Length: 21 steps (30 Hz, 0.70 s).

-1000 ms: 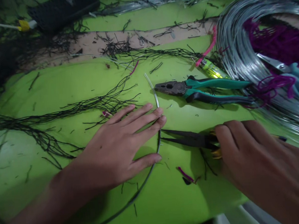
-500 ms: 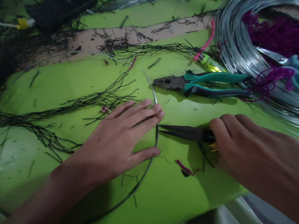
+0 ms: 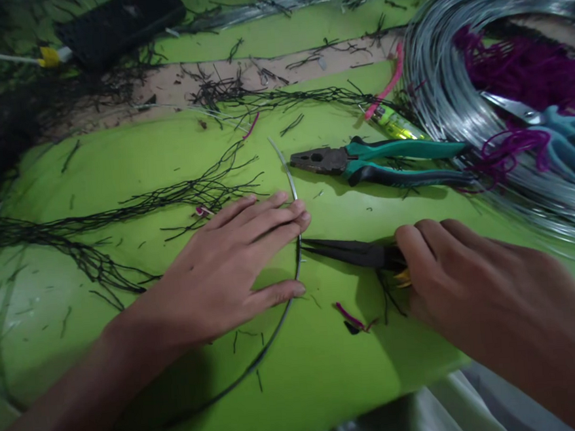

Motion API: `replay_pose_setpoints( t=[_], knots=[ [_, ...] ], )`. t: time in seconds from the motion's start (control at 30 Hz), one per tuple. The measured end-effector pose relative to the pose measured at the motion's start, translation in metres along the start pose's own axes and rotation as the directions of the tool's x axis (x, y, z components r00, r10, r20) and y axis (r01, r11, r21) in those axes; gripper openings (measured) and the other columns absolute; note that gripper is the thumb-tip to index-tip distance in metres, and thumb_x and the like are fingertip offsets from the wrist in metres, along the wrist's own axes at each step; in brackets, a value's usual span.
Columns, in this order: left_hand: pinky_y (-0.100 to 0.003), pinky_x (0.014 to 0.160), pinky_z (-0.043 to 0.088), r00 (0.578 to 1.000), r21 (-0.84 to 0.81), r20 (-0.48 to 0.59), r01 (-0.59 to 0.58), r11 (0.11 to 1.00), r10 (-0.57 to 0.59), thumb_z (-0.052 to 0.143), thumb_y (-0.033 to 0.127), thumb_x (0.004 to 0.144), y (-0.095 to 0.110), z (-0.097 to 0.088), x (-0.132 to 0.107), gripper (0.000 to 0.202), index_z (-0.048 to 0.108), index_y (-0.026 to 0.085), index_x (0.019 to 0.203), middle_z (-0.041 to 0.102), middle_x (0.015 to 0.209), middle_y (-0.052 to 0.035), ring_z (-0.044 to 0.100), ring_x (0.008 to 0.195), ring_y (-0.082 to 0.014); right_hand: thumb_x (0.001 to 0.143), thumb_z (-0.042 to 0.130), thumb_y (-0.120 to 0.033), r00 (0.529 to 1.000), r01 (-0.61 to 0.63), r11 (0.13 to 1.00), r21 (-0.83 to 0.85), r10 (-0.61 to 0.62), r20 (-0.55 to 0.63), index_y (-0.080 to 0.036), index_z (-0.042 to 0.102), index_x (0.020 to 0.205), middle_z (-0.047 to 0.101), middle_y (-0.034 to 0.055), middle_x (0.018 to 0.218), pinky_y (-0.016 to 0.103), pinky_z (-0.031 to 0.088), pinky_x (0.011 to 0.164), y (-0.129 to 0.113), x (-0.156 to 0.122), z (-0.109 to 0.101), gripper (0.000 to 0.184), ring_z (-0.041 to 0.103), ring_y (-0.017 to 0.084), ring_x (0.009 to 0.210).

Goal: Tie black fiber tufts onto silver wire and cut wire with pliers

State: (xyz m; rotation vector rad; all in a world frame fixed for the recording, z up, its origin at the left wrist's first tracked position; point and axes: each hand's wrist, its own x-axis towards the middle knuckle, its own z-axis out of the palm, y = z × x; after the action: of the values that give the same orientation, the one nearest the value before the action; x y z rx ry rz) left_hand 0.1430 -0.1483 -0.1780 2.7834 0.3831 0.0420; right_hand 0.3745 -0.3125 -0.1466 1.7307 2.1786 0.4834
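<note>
My left hand [image 3: 232, 265] lies flat, fingers stretched out, over a curved metal wire [image 3: 276, 340], with its fingertips and thumb on the wire. My right hand [image 3: 448, 263] is wrapped round the handles of long-nose pliers [image 3: 363, 253]. Their dark jaws are slightly apart, and the tips are at the wire just below my left fingertips. Whether the jaws touch the wire I cannot tell. Black netting strands [image 3: 120, 211] spread out on the left, partly behind my left hand. Above the long-nose pliers rest green-handled combination pliers [image 3: 382, 159].
A large coil of wire [image 3: 435, 80] lies at the right, with purple yarn [image 3: 528, 70] and blue-handled scissors [image 3: 570, 140] on it. A yellow-green lighter [image 3: 399, 125] sits beside it. At the back left are a black device [image 3: 124, 26] with a cable and scattered black thread scraps.
The view has shifted slightly. Both hands keep nearly the same position, and the long-nose pliers' tips stay at the wire, their jaws looking a little closer together.
</note>
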Motion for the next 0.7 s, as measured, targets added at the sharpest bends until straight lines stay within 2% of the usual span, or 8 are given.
replay_pose_setpoints(
  t=[0.17,0.27,0.33,0.4,0.47,0.57,0.7],
  knots=[
    [-0.035,0.127,0.014,1.000,0.007,0.001,0.005,1.000,-0.005,0.045,0.063,0.101,0.001,-0.001,-0.001,0.071,0.039,0.019,0.156,0.041,0.163,0.0013,0.029,0.153,-0.0191,0.075,0.048,-0.002,0.999,-0.014,1.000,0.015,0.015,-0.040,-0.020,0.046,0.073,0.043,-0.0006,0.065,0.031,0.029,0.047,0.000,0.004,-0.004,0.018,0.058,0.021,0.056],
    [-0.035,0.127,0.013,1.000,0.012,0.008,0.008,1.000,-0.008,0.044,0.064,0.101,0.000,-0.001,-0.001,0.072,0.038,0.018,0.156,0.040,0.164,0.0010,0.028,0.154,-0.0195,0.077,0.045,-0.005,0.996,-0.090,0.993,0.073,0.091,-0.015,-0.020,0.046,0.075,0.044,0.0011,0.069,0.033,0.029,0.046,-0.002,0.002,-0.004,0.015,0.059,0.023,0.061],
    [-0.035,0.127,0.012,1.000,0.011,0.008,0.006,1.000,-0.006,0.043,0.064,0.101,0.000,0.000,-0.001,0.072,0.038,0.018,0.156,0.040,0.163,0.0008,0.029,0.153,-0.0199,0.078,0.045,-0.009,0.988,-0.153,0.980,0.123,0.153,0.015,-0.020,0.047,0.080,0.046,0.0027,0.074,0.033,0.035,0.048,-0.001,-0.004,-0.001,0.011,0.058,0.023,0.065],
    [-0.034,0.127,0.011,1.000,0.007,0.003,0.002,1.000,-0.002,0.042,0.063,0.102,-0.001,0.001,-0.001,0.071,0.038,0.018,0.156,0.040,0.163,0.0009,0.030,0.153,-0.0198,0.078,0.044,-0.012,0.986,-0.164,0.974,0.158,0.161,0.035,-0.017,0.051,0.089,0.050,0.0062,0.082,0.035,0.044,0.056,-0.001,-0.010,0.002,0.014,0.058,0.025,0.073],
    [-0.033,0.127,0.009,1.000,-0.001,-0.001,-0.003,1.000,0.003,0.041,0.064,0.102,-0.001,0.001,-0.001,0.071,0.038,0.019,0.156,0.040,0.164,0.0010,0.029,0.153,-0.0193,0.078,0.043,-0.013,0.992,-0.128,0.974,0.188,0.125,0.028,-0.012,0.055,0.103,0.057,0.0134,0.097,0.039,0.053,0.070,-0.001,-0.014,0.004,0.028,0.061,0.030,0.090],
    [-0.031,0.127,0.007,1.000,-0.014,0.001,-0.004,1.000,0.004,0.040,0.065,0.102,-0.002,0.001,-0.002,0.072,0.038,0.019,0.156,0.040,0.164,0.0011,0.028,0.154,-0.0183,0.077,0.040,-0.013,0.995,-0.099,0.968,0.232,0.100,0.004,-0.003,0.054,0.119,0.058,0.0230,0.115,0.048,0.054,0.092,-0.005,-0.015,0.003,0.045,0.058,0.039,0.113],
    [-0.030,0.128,0.004,1.000,-0.027,0.003,-0.009,1.000,0.009,0.039,0.065,0.102,-0.002,0.001,-0.003,0.071,0.036,0.019,0.157,0.039,0.164,0.0018,0.025,0.155,-0.0166,0.076,0.041,-0.014,0.983,-0.182,0.955,0.234,0.176,0.047,0.001,0.055,0.119,0.058,0.0246,0.111,0.054,0.054,0.093,-0.014,-0.011,0.001,0.048,0.058,0.041,0.109]
  ],
)
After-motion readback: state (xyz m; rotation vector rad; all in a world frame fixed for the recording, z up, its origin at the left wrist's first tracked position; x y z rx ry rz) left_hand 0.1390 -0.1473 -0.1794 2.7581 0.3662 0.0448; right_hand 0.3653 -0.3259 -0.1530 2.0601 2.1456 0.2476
